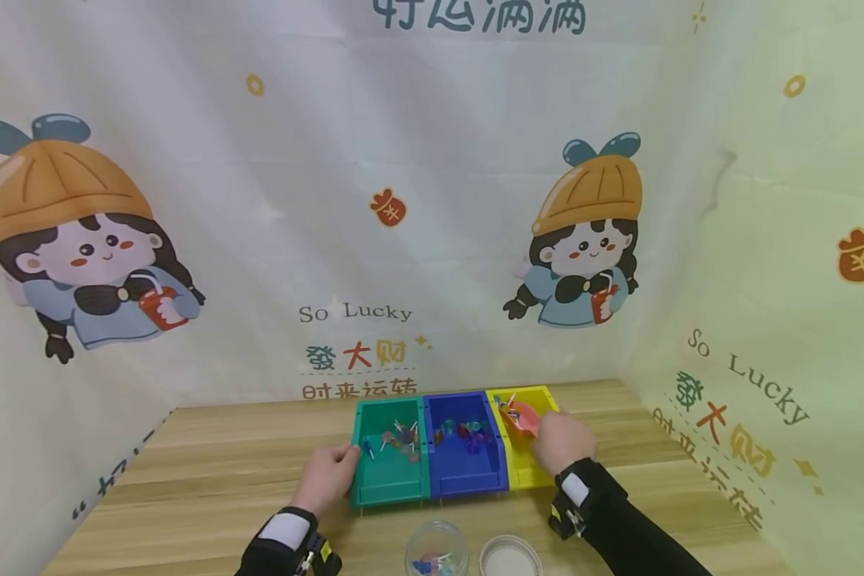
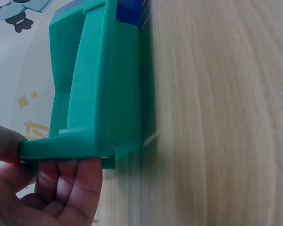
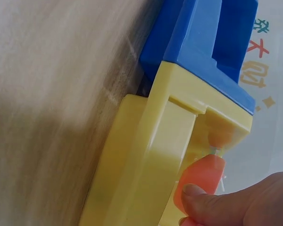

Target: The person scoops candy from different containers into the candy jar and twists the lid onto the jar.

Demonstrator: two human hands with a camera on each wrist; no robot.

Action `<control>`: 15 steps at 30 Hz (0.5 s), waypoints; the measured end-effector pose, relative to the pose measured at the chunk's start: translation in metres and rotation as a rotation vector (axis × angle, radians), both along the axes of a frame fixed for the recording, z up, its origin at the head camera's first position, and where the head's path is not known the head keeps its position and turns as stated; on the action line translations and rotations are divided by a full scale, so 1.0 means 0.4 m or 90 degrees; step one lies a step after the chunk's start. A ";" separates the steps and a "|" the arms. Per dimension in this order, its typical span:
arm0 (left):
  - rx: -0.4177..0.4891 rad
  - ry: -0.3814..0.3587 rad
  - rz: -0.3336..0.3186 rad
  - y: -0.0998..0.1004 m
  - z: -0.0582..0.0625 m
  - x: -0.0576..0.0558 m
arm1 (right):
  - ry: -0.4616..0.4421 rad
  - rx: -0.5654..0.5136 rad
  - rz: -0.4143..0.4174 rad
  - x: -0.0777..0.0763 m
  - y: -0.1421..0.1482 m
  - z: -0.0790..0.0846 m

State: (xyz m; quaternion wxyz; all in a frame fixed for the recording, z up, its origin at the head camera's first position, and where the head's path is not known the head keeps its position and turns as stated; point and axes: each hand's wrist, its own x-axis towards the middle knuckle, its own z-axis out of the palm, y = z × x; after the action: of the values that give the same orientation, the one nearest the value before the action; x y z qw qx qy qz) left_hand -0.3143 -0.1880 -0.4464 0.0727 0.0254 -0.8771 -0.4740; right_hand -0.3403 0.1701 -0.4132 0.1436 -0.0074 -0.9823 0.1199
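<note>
The left hand (image 1: 329, 475) grips the green bin (image 1: 389, 472) by its rim, thumb on top and fingers curled under its left edge. The right hand (image 1: 563, 442) pinches an orange scoop (image 1: 522, 417) over the yellow bin (image 1: 529, 472), at 3 o'clock of the blue bin (image 1: 468, 472). Coloured pushpins (image 1: 402, 437) lie in the bins. At 6 o'clock stand a clear jar (image 1: 436, 550) and a white lid (image 1: 510, 556) on the wooden table (image 1: 202, 480).
</note>
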 end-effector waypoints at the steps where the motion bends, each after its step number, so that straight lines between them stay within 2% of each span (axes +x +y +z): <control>1: -0.001 0.000 -0.001 0.000 0.000 0.000 | 0.003 -0.004 -0.001 0.003 0.001 -0.001; 15: 0.011 -0.003 0.002 -0.001 -0.003 0.000 | 0.004 -0.047 -0.023 0.025 0.017 -0.014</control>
State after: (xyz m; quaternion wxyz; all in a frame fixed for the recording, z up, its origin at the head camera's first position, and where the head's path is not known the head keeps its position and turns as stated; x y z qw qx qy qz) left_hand -0.3145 -0.1885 -0.4476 0.0715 0.0287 -0.8731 -0.4814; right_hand -0.3303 0.1768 -0.4189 0.1486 -0.0303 -0.9765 0.1534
